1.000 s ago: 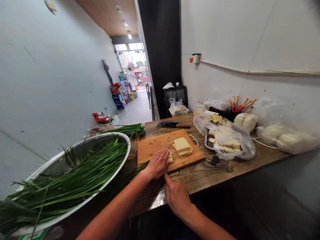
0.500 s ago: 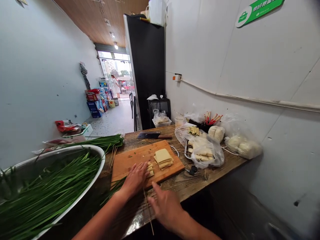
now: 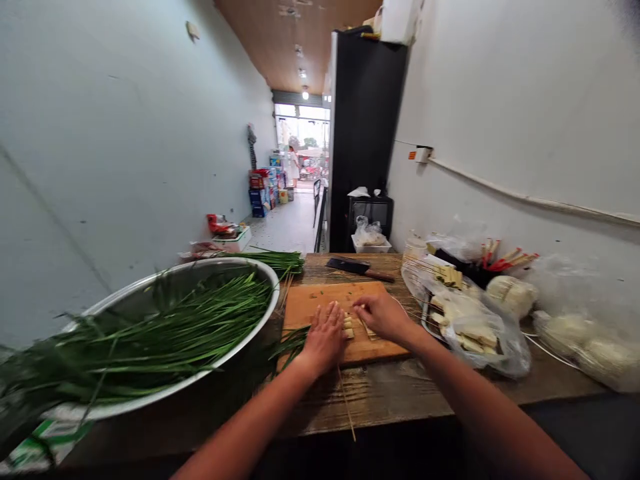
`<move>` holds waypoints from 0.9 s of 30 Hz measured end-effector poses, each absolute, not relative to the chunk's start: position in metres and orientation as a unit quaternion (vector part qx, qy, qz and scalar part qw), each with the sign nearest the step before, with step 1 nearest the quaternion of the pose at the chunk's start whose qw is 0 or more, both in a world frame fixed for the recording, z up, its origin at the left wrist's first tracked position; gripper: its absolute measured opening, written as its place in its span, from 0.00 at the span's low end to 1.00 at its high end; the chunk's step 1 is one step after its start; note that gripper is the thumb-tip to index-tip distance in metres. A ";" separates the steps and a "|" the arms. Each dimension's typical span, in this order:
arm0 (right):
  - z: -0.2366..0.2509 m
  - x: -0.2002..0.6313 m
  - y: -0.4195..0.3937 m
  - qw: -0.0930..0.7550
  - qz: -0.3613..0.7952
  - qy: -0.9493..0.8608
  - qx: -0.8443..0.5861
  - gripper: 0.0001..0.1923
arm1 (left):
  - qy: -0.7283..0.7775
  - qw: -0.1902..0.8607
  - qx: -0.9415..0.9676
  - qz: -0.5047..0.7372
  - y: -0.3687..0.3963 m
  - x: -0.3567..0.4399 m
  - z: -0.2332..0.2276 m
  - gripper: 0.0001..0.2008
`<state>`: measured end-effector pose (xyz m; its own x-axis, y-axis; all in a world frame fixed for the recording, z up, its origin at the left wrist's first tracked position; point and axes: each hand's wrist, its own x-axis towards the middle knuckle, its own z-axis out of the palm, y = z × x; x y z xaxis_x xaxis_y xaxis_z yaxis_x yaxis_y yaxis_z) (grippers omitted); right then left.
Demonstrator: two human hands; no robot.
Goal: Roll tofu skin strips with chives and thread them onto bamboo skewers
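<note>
Narrow room with pale walls (image 3: 115,133) and a wood-panelled ceiling (image 3: 280,33) carrying lamps (image 3: 305,95). A tall black cabinet (image 3: 367,133) stands by the right wall. The speckled floor (image 3: 290,223) leads to a bright glazed doorway (image 3: 303,143).

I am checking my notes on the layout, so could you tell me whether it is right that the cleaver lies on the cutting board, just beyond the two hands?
Not quite. In the head view the cleaver lies on the bare wooden table, past the far edge of the cutting board, not on it. It is indeed beyond the left hand and right hand.
</note>
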<state>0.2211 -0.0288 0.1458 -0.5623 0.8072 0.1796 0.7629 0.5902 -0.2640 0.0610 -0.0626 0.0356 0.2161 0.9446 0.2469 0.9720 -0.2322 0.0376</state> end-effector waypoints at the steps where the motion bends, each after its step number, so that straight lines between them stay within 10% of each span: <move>1: 0.137 0.201 -0.031 0.125 0.100 -0.898 -0.411 0.14 | -0.611 0.062 -0.782 -0.107 -0.074 0.066 0.037 0.22; 15: 0.080 0.088 -0.168 -0.017 0.091 -0.946 -0.310 0.18 | -0.374 0.060 -0.829 -0.412 -0.259 0.002 0.007 0.15; 27: 0.053 0.074 -0.167 -0.001 0.163 -0.903 -0.397 0.13 | -0.457 0.125 -0.803 -0.363 -0.275 -0.043 -0.009 0.13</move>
